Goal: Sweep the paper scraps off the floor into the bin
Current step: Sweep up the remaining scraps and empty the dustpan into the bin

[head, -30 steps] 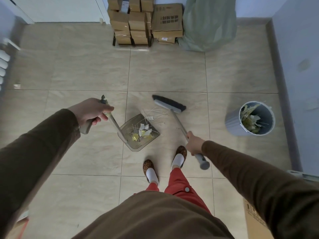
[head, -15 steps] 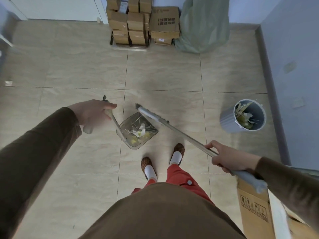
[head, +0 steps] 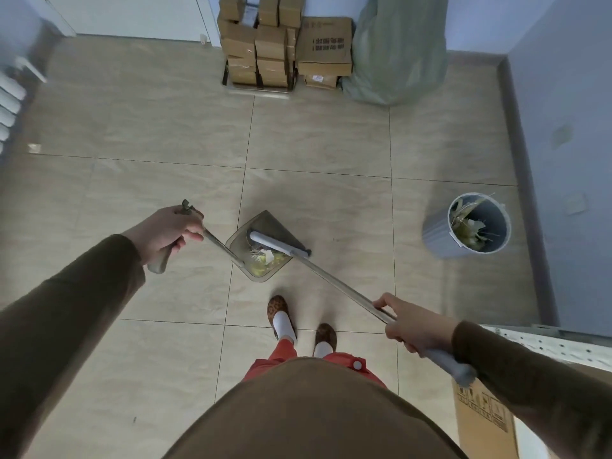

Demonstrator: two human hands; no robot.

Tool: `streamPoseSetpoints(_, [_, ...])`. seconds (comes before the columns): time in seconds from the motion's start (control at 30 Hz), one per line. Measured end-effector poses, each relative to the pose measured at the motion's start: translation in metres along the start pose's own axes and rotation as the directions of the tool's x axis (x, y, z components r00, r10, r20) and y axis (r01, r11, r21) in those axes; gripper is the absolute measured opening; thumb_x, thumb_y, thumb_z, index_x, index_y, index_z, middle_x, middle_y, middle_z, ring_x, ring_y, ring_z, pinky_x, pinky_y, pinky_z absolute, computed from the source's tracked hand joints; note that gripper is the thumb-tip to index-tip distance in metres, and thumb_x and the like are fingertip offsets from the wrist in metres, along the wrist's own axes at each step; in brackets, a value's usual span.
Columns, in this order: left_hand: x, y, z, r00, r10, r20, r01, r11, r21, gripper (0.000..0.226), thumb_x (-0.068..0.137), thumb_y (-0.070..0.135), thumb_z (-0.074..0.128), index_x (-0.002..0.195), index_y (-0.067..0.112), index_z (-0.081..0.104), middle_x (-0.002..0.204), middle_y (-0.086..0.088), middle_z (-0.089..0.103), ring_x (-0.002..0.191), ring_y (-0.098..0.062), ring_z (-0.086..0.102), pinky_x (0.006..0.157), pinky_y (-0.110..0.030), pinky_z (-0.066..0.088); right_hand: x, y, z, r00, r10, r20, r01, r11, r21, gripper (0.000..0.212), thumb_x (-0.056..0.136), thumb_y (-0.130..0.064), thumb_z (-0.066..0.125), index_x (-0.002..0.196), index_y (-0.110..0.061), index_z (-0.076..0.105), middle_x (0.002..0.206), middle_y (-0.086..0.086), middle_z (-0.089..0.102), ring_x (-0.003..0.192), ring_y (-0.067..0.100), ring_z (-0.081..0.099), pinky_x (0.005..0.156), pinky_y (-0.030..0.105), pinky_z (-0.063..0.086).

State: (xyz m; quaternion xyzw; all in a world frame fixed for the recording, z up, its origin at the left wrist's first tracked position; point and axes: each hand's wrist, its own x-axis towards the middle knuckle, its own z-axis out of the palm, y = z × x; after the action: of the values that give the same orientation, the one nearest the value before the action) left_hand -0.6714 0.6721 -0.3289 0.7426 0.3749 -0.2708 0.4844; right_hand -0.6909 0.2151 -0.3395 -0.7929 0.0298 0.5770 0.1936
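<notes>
Left hand: the left hand point(head: 164, 231) has its fingers point(head: 190, 234) clamped on the dustpan's handle, up and left of the pan.
Right hand: the right hand point(head: 414, 323) has its fingers point(head: 384, 301) wrapped round the broom pole near its grey grip.
Scraps: the paper scraps point(head: 266, 260) lie inside the dustpan point(head: 265, 223), well apart from both hands.
Broom: the broom point(head: 280, 244) head rests across the pan's mouth, over the scraps.
Change: half a second ago the broom head sat at the pan's far edge; it has since come down over the scraps.
Bin: the grey bin point(head: 437, 235) stands on the floor point(head: 149, 127) near the right wall, with scraps already in it.
Feet: just below the dustpan.
</notes>
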Motion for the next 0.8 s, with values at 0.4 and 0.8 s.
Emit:
streamPoseSetpoints(0.4, [-0.050,-0.019,0.041,0.960,-0.131,-0.246,-0.007,0.870,-0.493,0.015,0.090,0.005,0.047,0.100,0.013,0.054,0.078,-0.011,0.065,0.047,-0.009,0.032,0.038,-0.015,0.030,-0.038,0.099,-0.022,0.995,-0.064,-0.082,0.075,0.987,0.145,0.049,0.091,-0.008,0.055,0.129,-0.037,0.042,0.068,0.008,0.052,0.044,0.014,0.046,0.047,0.029,0.041])
streamPoseSetpoints(0.8, [-0.072,-0.001,0.074,0.925,-0.204,-0.320,-0.131,0.621,-0.773,0.020,0.091,0.015,0.052,0.071,0.017,0.051,0.069,0.001,0.048,0.039,-0.008,0.035,0.046,-0.017,0.030,-0.055,0.129,-0.030,0.957,-0.134,-0.257,0.087,0.979,-0.186,0.044,0.092,-0.011,0.052,0.125,-0.036,0.037,0.085,0.010,0.064,0.060,0.021,0.061,0.051,0.027,0.053])
